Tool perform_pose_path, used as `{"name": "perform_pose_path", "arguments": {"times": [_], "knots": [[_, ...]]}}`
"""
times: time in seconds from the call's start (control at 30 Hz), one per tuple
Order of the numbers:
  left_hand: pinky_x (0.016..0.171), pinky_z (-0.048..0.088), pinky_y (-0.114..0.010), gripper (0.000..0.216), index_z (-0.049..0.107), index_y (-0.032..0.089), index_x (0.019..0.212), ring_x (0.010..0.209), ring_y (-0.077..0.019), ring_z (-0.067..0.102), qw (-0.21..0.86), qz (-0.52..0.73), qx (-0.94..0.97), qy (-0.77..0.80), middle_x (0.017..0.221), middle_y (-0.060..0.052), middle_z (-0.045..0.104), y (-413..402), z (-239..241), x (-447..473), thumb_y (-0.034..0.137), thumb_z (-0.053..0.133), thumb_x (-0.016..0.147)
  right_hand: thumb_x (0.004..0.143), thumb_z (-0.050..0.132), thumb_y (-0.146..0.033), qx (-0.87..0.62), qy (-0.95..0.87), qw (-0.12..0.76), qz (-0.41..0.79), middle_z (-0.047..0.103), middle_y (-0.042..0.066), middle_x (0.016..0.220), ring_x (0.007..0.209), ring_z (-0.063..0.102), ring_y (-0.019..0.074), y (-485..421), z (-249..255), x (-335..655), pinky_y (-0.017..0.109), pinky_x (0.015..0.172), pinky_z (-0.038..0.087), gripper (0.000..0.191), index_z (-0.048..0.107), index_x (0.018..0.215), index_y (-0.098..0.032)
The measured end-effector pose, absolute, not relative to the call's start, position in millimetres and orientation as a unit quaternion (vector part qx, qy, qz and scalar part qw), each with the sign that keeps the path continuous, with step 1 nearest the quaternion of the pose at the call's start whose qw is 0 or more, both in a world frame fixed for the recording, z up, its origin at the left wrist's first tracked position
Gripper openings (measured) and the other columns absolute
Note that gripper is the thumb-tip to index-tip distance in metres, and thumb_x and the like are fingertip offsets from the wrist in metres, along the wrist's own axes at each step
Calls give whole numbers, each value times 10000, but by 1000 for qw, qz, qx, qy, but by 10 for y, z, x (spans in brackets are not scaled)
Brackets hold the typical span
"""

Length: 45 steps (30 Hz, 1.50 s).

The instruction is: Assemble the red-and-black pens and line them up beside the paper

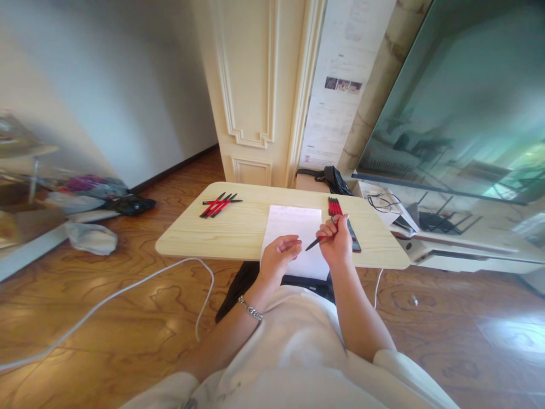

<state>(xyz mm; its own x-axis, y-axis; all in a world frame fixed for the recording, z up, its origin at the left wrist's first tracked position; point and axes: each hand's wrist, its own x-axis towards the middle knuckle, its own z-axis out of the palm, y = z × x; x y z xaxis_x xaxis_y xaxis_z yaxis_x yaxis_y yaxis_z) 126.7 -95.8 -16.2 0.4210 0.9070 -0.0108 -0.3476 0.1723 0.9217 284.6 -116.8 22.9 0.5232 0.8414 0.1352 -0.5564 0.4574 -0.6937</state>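
Head view: I am looking over a seated person's shoulder at a small pale table (221,233), with both bare forearms reaching onto it.
Right hand (336,241): its fingers (330,230) are pinching a dark pen (314,245) near the upper end.
Pen's lie: it is slanting, the dark tip pointing down and left and the upper end hiding inside the grip; the tip is hovering just over the paper (293,224).
Left hand (279,255): it is resting on the paper with its fingers (293,245) half curled; I cannot tell whether anything small is sitting in them.
Key relation: the pen tip is pointing straight at the left fingertips, near them but apart, so the left hand is the free one closer to the tip.
Paper: one white sheet is lying mid-table, its near edge hanging over the table's front.
Row of pens (334,205): red and black ones are lying side by side just right of the paper, running away from the person, partly under the right hand.
Loose pens (219,204): another small bunch is lying well apart, toward the far left of the table.
Floor: a white cable (128,289) is looping across the wood.
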Motion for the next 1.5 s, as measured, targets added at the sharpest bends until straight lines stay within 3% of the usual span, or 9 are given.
{"name": "perform_pose_path", "arguments": {"times": [0.1, 0.17, 0.27, 0.97, 1.17, 1.27, 1.37, 1.43, 1.5], "knots": [[663, 481, -247, 449, 685, 185, 980, 770, -149, 645, 694, 445, 467, 319, 924, -74, 711, -948, -179, 1265, 435, 806, 627, 810, 522, -653, -305, -245, 801, 454, 254, -88, 460, 358, 222, 66, -1189, 188, 3024, 192, 331, 212, 467, 456, 639, -224], [657, 479, -248, 448, 686, 182, 970, 757, -149, 643, 691, 442, 470, 324, 890, -69, 706, -945, -186, 1263, 454, 797, 631, 814, 516, -615, -305, -238, 793, 471, 237, -84, 453, 359, 192, 70, -1209, 130, 3085, 196, 318, 176, 458, 431, 596, -221], [650, 477, -247, 445, 686, 179, 958, 733, -143, 637, 690, 440, 472, 328, 855, -58, 696, -944, -191, 1257, 460, 795, 630, 801, 545, -524, -299, -223, 790, 487, 231, -84, 444, 362, 171, 72, -1231, 78, 3110, 201, 314, 164, 395, 430, 578, -219], [649, 479, -269, 308, 689, 163, 875, 691, -157, 622, 615, 444, 573, 311, 761, -56, 686, -757, -173, 1168, 410, 743, 699, 811, 562, -523, -269, -229, 789, 502, 227, -85, 436, 361, 184, 67, -1273, 140, 3149, 186, 314, 175, 385, 488, 596, -213], [805, 491, -336, 230, 720, 204, 904, 829, -217, 654, 461, 450, 701, 306, 897, -79, 715, -400, -117, 1025, 361, 700, 737, 777, 646, -519, -263, -207, 789, 515, 431, -45, 546, 429, 364, 64, -1200, 173, 3281, 164, 305, 235, 359, 515, 671, -203], [893, 452, -371, 170, 736, 218, 871, 876, -250, 643, 338, 432, 768, 331, 928, -89, 713, -242, -153, 1039, 302, 704, 727, 794, 604, -539, -291, -194, 786, 509, 540, -7, 611, 511, 505, 95, -1082, 156, 3320, 188, 369, 366, 371, 517, 668, -201], [967, 404, -400, 154, 733, 200, 876, 947, -279, 625, 240, 376, 837, 317, 952, -115, 708, -165, -237, 1121, 253, 687, 738, 806, 510, -634, -349, -170, 797, 463, 492, -27, 504, 419, 472, 99, -928, 131, 3302, 209, 354, 348, 459, 520, 651, -202], [997, 383, -405, 191, 720, 183, 940, 1010, -284, 608, 180, 313, 876, 319, 1009, -131, 696, -160, -289, 1174, 246, 652, 772, 812, 523, -599, -386, -155, 797, 437, 397, -66, 411, 332, 379, 76, -831, 129, 3271, 191, 320, 267, 429, 532, 653, -200], [1023, 367, -403, 230, 700, 168, 1002, 1082, -281, 583, 120, 268, 896, 332, 1089, -140, 675, -180, -324, 1200, 262, 612, 811, 833, 529, -508, -410, -162, 779, 446, 459, -51, 416, 349, 439, 83, -753, 141, 3233, 183, 332, 290, 344, 584, 715, -189]]}}
